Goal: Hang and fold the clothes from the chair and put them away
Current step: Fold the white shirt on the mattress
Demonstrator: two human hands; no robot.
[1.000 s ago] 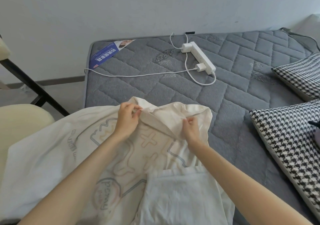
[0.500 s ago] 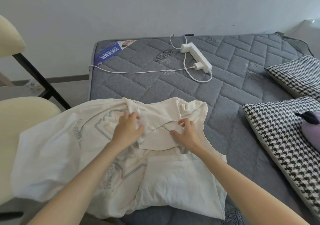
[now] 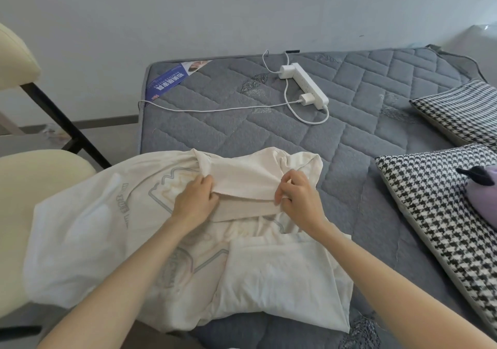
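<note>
Gripping the far part of a cream printed T-shirt [image 3: 88, 227] w/ both hands, the person is working a fold on the grey quilted mattress [image 3: 349, 147]. Left hand [image 3: 195, 200] is pinching the left end of a turned-over flap [image 3: 247, 179] of cloth. Its fingers [image 3: 205, 186] are curling tight onto it, and the thumb is hiding under the fabric. Right hand [image 3: 302, 200] is pinching the right end betw. thumb & forefinger, w/ the other fingers curling in loosely. Neither hand is holding anything else. The flap is stretching betw. the two hands, so its long axis is running left-right, & its doubled edge is facing near, toward the person.

The shirt is lying on the near-left part of the mattress, print side up. Its left portion is spilling past the mattress's left edge over the cream chair [image 3: 35, 187]. The near-right side is looking already folded in as a plain panel [image 3: 282, 276]; the left side isn't yet. Judging from that, the fold is roughly half done. The loose bulk is sitting left & near of the fingers, so the left hand is the closer one for bringing that side over. The right hand is sitting nearer the folded panel.

At the far side a white power strip [image 3: 306, 86] w/ charger & cable is lying well apart from the shirt. A houndstooth pillow [image 3: 430, 214] is sitting at right, also apart.
</note>
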